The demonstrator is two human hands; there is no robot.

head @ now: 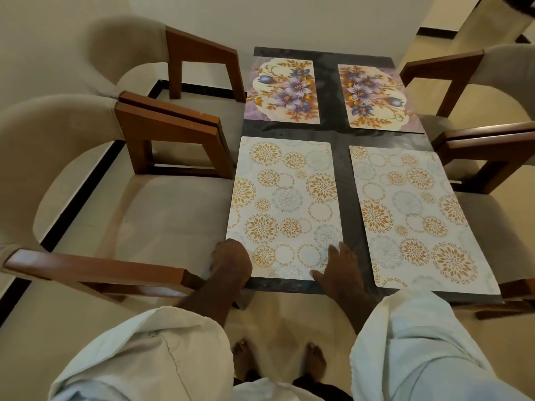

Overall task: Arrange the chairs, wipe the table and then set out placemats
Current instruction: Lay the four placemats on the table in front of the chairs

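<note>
Four placemats lie flat on the dark worktop [333, 131]; two purple-flowered placemats [282, 89] sit at the far end, and the near-left placemat [285, 206] and near-right placemat [417, 215] are white with gold rosettes; chairs [162, 215] flank both sides. The right hand [335, 264] rests spread and flat on the near-left placemat's near right corner; the left hand [231, 259] covers its near left corner, grip unclear.

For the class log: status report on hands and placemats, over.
Right hand flat on near-left mat. Left hand at its corner, grip unclear. Other three mats laid on table. No obstruction seen.
</note>
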